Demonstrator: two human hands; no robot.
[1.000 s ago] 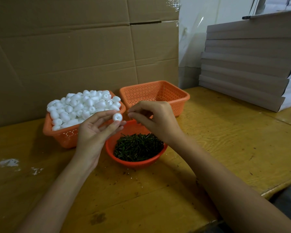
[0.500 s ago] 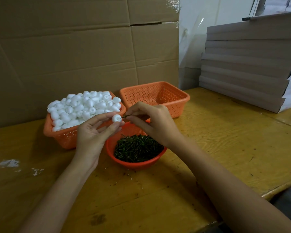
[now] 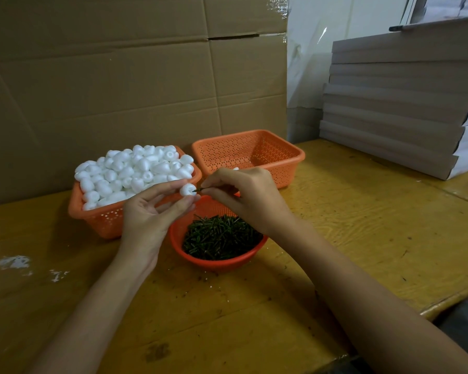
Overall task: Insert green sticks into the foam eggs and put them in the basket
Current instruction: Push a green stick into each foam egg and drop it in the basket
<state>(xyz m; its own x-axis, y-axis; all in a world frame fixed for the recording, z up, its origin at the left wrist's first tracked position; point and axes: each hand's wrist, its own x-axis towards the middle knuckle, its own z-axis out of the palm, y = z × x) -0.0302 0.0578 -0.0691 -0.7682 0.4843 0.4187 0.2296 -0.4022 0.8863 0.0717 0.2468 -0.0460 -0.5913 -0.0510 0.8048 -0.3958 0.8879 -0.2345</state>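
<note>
Plywood table (image 3: 362, 238) before cardboard wall (image 3: 119, 90), stacked boards (image 3: 403, 103) rightward.

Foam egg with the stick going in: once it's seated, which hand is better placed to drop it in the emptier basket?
Probably the right hand: it sits directly in front of the right basket. The left hand, holding the foam egg, would have to cross over.
</note>
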